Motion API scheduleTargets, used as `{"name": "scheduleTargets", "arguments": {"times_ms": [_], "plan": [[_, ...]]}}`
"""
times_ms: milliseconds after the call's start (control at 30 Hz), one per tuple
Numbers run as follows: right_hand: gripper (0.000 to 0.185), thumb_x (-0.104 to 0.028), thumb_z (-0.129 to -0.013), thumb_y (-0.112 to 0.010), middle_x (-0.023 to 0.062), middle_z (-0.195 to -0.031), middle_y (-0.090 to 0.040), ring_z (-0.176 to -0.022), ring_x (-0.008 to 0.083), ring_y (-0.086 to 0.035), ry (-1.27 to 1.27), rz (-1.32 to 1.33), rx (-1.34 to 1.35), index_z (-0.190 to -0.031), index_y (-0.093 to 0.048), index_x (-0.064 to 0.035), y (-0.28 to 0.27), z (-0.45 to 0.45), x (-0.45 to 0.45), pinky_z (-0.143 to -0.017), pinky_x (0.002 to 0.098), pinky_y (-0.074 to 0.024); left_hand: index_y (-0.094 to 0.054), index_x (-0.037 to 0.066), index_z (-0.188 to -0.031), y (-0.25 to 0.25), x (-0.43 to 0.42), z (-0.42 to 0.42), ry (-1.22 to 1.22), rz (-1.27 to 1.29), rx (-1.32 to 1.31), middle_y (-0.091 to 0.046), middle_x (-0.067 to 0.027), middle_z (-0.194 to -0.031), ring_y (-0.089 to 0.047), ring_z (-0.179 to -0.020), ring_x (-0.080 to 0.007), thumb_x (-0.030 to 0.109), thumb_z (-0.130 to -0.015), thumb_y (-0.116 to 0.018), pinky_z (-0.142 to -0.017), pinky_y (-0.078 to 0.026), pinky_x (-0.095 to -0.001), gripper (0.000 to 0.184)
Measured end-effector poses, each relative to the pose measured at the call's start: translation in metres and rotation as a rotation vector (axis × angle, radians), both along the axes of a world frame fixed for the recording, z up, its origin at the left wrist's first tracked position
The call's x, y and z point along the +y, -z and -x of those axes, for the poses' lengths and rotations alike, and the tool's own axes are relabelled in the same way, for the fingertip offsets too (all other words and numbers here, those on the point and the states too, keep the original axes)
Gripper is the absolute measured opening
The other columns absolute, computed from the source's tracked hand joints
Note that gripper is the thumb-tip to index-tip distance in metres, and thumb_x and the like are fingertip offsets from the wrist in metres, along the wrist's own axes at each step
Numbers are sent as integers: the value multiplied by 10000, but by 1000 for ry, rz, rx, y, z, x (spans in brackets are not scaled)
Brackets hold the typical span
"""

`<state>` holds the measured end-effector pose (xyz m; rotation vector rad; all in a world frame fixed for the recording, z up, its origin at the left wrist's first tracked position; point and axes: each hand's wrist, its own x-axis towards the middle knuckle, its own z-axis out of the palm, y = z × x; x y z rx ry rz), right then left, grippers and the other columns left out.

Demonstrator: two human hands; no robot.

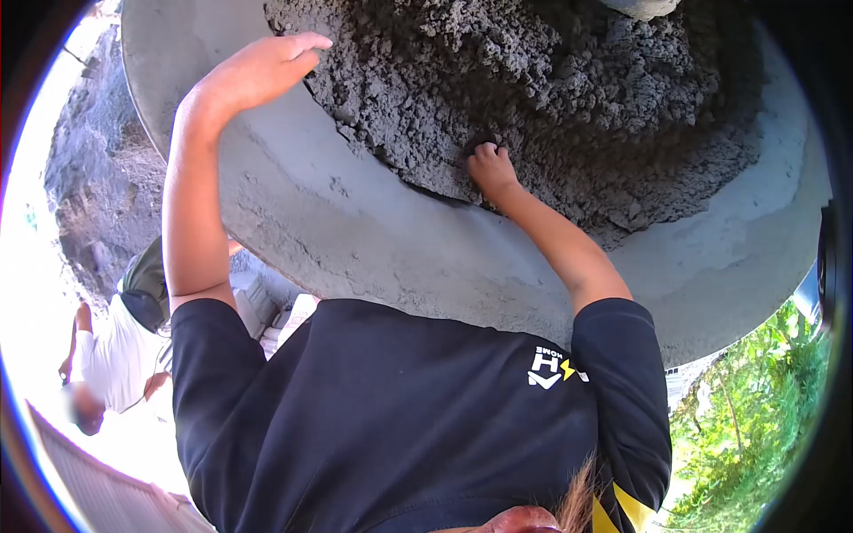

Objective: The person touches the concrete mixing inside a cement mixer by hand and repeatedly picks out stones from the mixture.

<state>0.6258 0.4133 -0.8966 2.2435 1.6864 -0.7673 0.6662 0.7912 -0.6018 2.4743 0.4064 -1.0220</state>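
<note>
A heap of wet grey mortar point(569, 107) lies on a large, round, grey surface point(373, 240) in front of me. My left hand point(271, 69) is over the heap's left edge, its thumb and fingers stretched out with a gap between them and nothing visible in it. Lower and to the right, my right hand point(492, 171) rests against the near side of the mortar. Its fingers are curled, and what they grip, if anything, is hidden. A thin dark line runs along the mortar's near edge between the two hands.
A pale, rounded object point(644, 7) shows at the top edge. Another person in a white shirt point(120, 355) bends over at the left, close to stacked grey blocks point(258, 306). A rough grey mound point(102, 160) rises behind. Green plants point(755, 409) grow at lower right.
</note>
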Motion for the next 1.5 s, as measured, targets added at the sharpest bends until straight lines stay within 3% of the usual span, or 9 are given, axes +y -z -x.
{"name": "scheduleTargets", "arguments": {"times_ms": [300, 367, 500, 633, 767, 833, 1133, 1267, 1500], "plan": [[368, -273, -760, -658, 114, -1156, -635, -1167, 287, -553, 123, 328, 324, -1040, -729, -44, -47, -62, -49, -880, 449, -508, -539, 104, -1364, 2, 0, -2, 3, 3, -12, -618, -160, -1298, -565, -1223, -309, 253, -998, -424, -1044, -399, -343, 412], [332, -266, -769, -620, 160, -1034, -650, -972, 314, -631, 203, 415, 604, -989, -703, -32, -49, -89, -68, -793, 432, -546, -539, 100, -1364, -4, 0, -1, -13, -9, -29, -613, -161, -1305, -561, -1228, -311, 259, -1001, -426, -1045, -400, -343, 413], [368, -302, -807, -611, 126, -963, -633, -784, 217, -610, 796, 522, 1192, -1061, -628, -37, -133, -125, -84, -663, 376, -567, -543, 101, -1361, -4, -1, -4, 16, 15, -28, -605, -152, -1322, -554, -1238, -316, 284, -1008, -430, -1054, -400, -344, 413], [422, -247, -775, -660, 148, -980, -631, -874, 261, -632, 860, 316, 1152, -1127, -565, -35, -207, -130, -87, -701, 378, -561, -554, 105, -1343, 1, 1, 1, 44, 17, -63, -615, -151, -1301, -562, -1215, -331, 288, -995, -418, -1037, -417, -353, 416], [454, -84, -705, -725, 190, -1075, -583, -1070, 368, -580, 415, 21, 230, -1126, -558, -49, -262, -115, -104, -884, 413, -506, -559, 124, -1338, -9, -5, -2, 17, 3, -18, -625, -164, -1274, -577, -1182, -341, 287, -971, -410, -1012, -430, -374, 429], [483, -58, -689, -736, 168, -1072, -571, -1068, 341, -577, 334, 40, 142, -1144, -572, -62, -302, -117, -98, -897, 443, -490, -552, 131, -1349, -4, -2, -1, 12, 0, -31, -632, -169, -1261, -581, -1173, -347, 288, -968, -410, -1011, -431, -380, 436], [485, -118, -705, -744, 141, -1123, -644, -983, 300, -645, 841, -342, 654, -1155, -589, -26, -359, -113, -86, -900, 371, -494, -541, 114, -1361, -4, 3, -5, -37, -14, 20, -606, -189, -1296, -555, -1211, -360, 290, -964, -418, -1046, -413, -391, 451], [402, -113, -739, -725, 136, -1068, -631, -1012, 336, -613, 673, -248, 138, -1112, -601, -29, -332, -104, -89, -905, 399, -486, -511, 94, -1388, -2, 12, -1, -31, -232, -31, -511, -162, -1417, -484, -1303, -333, 298, -966, -422, -1107, -351, -408, 477], [360, -126, -772, -696, 143, -1072, -628, -1037, 352, -598, 751, -155, 253, -1107, -605, -29, -337, -107, -92, -920, 421, -474, -546, 74, -1346, -7, 14, 1, -126, -508, -183, -516, -174, -1388, -509, -1278, -326, 331, -947, -409, -1117, -296, -490, 494]]}}
